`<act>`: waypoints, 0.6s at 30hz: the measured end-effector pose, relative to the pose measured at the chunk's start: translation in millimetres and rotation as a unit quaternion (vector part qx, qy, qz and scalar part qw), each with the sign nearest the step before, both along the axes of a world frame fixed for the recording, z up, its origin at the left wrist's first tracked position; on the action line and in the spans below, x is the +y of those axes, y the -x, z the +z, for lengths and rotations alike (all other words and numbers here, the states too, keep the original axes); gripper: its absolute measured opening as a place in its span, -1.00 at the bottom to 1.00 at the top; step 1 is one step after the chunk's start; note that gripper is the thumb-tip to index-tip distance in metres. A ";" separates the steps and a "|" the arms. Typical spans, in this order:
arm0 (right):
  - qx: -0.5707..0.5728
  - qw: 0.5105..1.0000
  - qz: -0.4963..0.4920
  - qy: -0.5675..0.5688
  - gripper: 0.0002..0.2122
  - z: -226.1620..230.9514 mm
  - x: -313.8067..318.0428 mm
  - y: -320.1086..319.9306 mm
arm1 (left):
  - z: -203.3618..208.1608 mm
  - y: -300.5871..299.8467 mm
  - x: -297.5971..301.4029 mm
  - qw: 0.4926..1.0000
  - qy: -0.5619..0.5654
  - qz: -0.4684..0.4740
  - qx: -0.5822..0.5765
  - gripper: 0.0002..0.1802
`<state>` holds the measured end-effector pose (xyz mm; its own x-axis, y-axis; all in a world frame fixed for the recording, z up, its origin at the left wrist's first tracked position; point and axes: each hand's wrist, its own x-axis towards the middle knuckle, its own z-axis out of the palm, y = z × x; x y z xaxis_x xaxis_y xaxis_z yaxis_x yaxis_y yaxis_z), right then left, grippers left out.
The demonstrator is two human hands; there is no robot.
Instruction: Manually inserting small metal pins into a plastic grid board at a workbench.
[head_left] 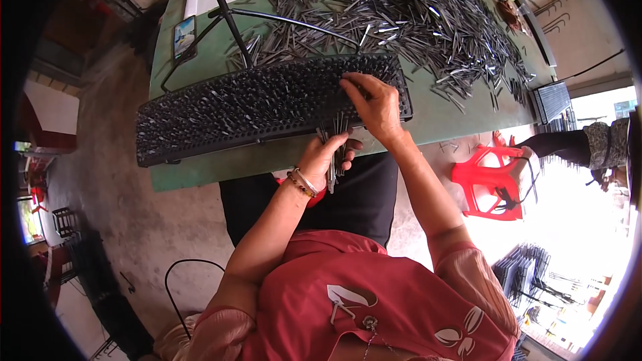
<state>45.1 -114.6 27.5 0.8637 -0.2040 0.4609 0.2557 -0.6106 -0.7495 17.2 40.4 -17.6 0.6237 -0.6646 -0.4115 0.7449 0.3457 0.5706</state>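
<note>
A long black perforated tray [160,154] lies across the near edge of the table, its holes filled with many thin dark strips standing up. My left hand [313,162] is closed around a bunch of slim grey metal-looking strips [332,172], just in front of the tray's near edge. Over the tray's right part, my right hand [380,108] has its thumb and fingers drawn together against the upright strips. Whatever lies between those fingertips is hidden.
A big heap of loose dark strips [428,20] covers the far side of the green table [194,177]. A black metal frame [227,17] rises behind the tray, near a phone [184,37]. Right of the table stand a red plastic stool [485,177] and another person's leg [558,144].
</note>
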 end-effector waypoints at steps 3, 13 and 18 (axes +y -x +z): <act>0.015 1.000 0.005 0.011 -0.84 -2.8 0.4 0.5 | 2.9 -0.2 4.8 1.000 -0.001 0.001 -0.007 -0.74; -0.077 0.989 0.027 0.120 -0.81 -11.8 -2.2 -0.2 | 3.4 1.2 6.1 1.000 0.002 -0.017 -0.020 -0.73; -0.111 0.967 0.027 0.228 -0.82 -9.5 -1.9 1.8 | 1.2 1.1 9.2 0.999 0.011 -0.029 -0.032 -0.75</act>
<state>43.2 -116.5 18.0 0.7373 0.1064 0.6671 0.4201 -0.8455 -0.3295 16.0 49.6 -16.4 0.6085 -0.7083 -0.3578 0.7265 0.3158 0.6103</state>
